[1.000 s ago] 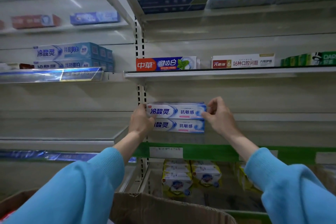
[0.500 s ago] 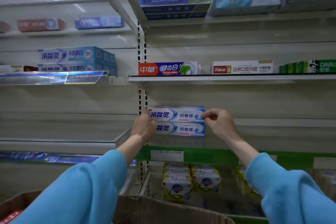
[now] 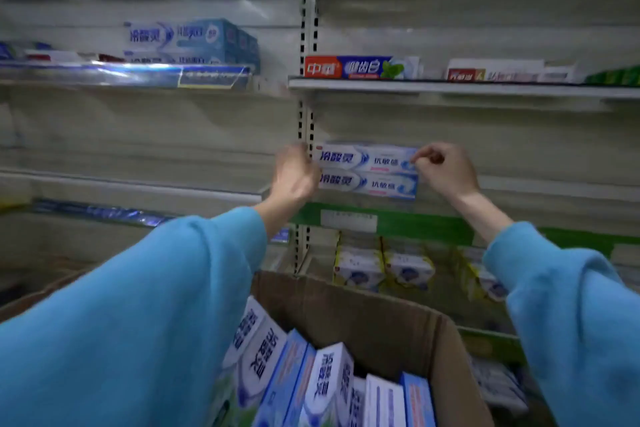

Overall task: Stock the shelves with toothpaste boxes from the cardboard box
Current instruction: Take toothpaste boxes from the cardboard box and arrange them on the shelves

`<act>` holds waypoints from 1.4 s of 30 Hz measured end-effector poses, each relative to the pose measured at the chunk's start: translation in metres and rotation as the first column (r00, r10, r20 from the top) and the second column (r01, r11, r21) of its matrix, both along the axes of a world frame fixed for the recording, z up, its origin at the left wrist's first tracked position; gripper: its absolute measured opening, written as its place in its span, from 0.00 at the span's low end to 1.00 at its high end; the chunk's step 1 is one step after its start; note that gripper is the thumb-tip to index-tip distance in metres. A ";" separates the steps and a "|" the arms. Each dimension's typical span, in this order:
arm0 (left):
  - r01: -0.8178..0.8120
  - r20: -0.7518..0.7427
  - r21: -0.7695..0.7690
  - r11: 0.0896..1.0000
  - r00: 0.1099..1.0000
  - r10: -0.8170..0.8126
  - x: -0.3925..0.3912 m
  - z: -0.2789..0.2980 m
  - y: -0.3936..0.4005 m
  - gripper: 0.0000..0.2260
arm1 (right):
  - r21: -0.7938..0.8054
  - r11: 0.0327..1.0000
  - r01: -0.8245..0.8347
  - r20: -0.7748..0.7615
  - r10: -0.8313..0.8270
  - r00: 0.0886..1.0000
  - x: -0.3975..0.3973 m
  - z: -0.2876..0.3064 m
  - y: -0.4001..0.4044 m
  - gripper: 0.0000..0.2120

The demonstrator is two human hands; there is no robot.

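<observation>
Both hands are raised to a stack of two white-and-blue toothpaste boxes (image 3: pixel 367 170) lying flat, one atop the other, on the pale metal shelf (image 3: pixel 540 188) just right of the perforated upright post (image 3: pixel 306 121). At the stack's right end, the right hand (image 3: pixel 445 168) has its fingers curled, the fingertips meeting at the upper box's right end (whether they pinch it or merely touch it is not clear). At the stack's left end, the left hand (image 3: pixel 294 174) is motion-blurred, so I cannot tell whether it grips the boxes or only rests against them. Both arms wear light blue sleeves (image 3: pixel 145 315). Well below the stack, an open brown cardboard box (image 3: pixel 391 319) holds more white-and-blue toothpaste cartons (image 3: pixel 311 378) standing on end. One shelf above the stack lie a red-and-blue toothpaste box (image 3: pixel 353 67) and, to its right, a white-and-red one (image 3: pixel 495 70). Under the stack's shelf runs a green price strip (image 3: pixel 415 224), with small white packs (image 3: pixel 384 265) beneath it.
</observation>
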State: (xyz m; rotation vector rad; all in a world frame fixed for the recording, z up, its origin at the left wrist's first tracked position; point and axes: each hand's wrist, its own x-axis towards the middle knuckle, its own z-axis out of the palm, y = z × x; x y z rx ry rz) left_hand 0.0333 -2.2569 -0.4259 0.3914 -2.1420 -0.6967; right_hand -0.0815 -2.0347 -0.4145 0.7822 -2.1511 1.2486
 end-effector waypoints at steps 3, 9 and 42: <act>-0.027 -0.026 -0.033 0.999 0.999 0.026 0.033 -0.001 0.000 0.14 | 0.054 0.996 -0.069 0.003 0.069 0.998 0.021 -0.001 -0.008 0.06; -0.076 0.052 -0.096 0.992 0.995 0.081 0.102 -0.004 -0.027 0.10 | 0.233 0.883 -0.407 0.002 0.418 0.909 0.097 -0.005 -0.038 0.05; 0.014 0.910 0.009 1.000 0.415 -0.014 0.195 -0.081 -0.088 0.16 | 0.781 0.162 -0.603 0.384 0.637 0.669 0.197 -0.083 -0.144 0.13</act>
